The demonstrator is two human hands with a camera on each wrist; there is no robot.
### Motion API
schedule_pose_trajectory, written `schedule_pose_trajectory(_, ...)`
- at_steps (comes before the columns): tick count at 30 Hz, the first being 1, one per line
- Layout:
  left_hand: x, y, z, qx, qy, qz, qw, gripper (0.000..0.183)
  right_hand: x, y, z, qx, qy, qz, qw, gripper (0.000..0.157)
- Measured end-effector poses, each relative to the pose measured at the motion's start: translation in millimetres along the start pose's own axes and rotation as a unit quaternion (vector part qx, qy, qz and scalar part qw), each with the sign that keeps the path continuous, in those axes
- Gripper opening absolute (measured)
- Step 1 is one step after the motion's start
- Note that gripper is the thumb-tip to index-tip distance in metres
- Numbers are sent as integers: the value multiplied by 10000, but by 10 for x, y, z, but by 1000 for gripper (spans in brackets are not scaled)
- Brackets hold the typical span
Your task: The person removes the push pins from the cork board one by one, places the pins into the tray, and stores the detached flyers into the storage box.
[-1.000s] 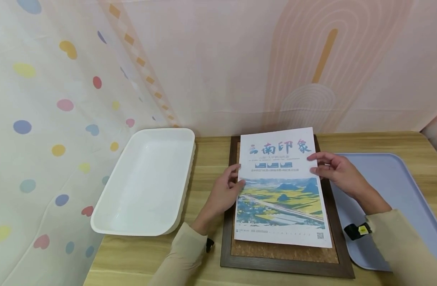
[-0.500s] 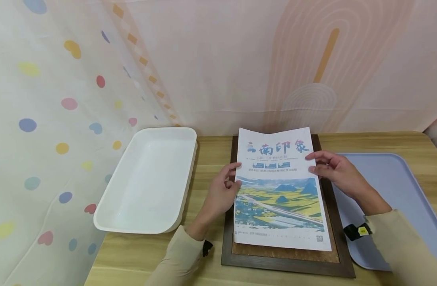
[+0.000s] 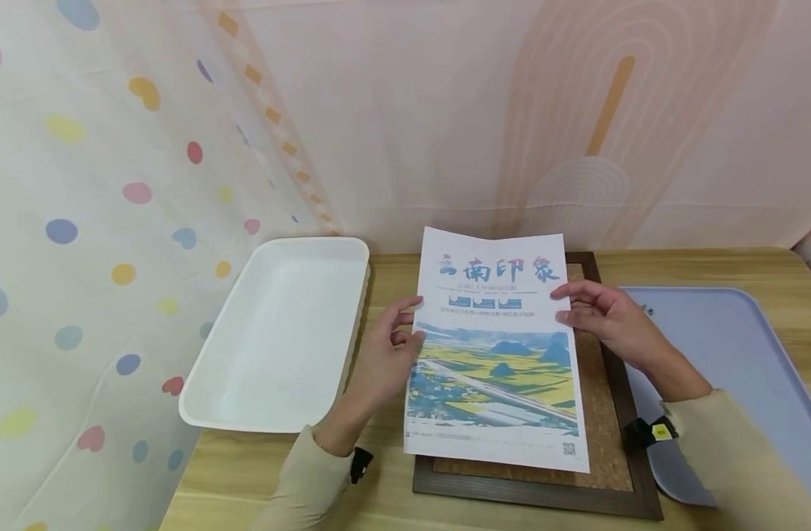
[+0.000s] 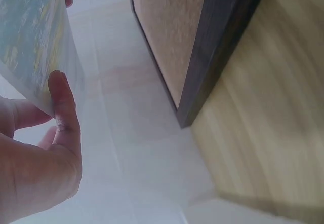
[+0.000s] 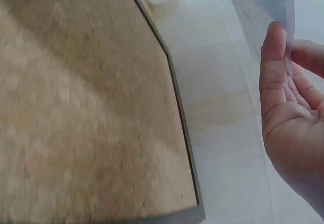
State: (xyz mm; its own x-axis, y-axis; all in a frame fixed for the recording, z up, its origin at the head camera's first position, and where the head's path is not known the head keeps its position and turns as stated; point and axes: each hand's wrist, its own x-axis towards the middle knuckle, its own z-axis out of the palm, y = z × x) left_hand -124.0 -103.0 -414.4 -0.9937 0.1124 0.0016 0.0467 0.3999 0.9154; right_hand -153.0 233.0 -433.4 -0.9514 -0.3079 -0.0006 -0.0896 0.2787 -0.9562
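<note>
Two hands, left hand (image 3: 385, 354) and right hand (image 3: 601, 318), pinch the poster (image 3: 495, 354) by its side edges; sheet now lifted and shifted left off the cork frame (image 3: 604, 442), toward the white tray (image 3: 279, 332)

poster (image 3: 495, 346): printed sheet, white margin, large Chinese characters across the top, landscape picture of yellow fields below, small code at the bottom right corner
state: flat, slightly curved, pinched at both side edges
pose: upright format, apparently lifted off the cork board (image 3: 594, 413), overhanging the board's left edge
place: middle of the desk (image 3: 697, 265), near its back edge
</note>
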Motion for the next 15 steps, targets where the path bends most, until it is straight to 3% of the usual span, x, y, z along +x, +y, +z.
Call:
schedule_pose_trajectory(5, -6, 72, 17, 161, 113, 14, 9998, 48, -17, -19, -34, 208, -89, -59, 9997, 30)
schedule_pose_trajectory(12, -11, 111, 35, 656, 139, -249, 9974, 49, 35, 11, -41, 510, -170, 64, 9985, 29)
schedule_pose_trajectory(15, -12, 125, 60, 1196, 254, -145, 9924, 50, 49, 202, 5, 820, -60, -92, 9966, 27)
